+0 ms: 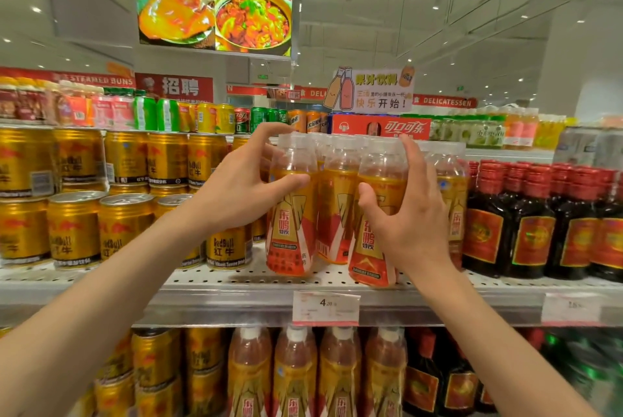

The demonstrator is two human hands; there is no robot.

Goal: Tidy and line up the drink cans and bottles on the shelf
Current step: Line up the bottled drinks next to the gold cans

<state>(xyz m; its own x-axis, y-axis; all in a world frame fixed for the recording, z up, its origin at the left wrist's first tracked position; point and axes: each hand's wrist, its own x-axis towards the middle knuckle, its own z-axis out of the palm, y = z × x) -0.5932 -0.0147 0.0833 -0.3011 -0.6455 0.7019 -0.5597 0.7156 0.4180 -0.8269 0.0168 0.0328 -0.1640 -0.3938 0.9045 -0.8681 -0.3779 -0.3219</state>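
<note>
Bottles (293,214): orange-red labels, clear caps | left hand (236,190), right hand (408,214): fingers curled round them

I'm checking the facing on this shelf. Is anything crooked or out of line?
Yes. The front orange bottles are uneven: the one at the right hand stands nearer the shelf edge than the one the left hand grips, which looks slightly tilted.
</note>
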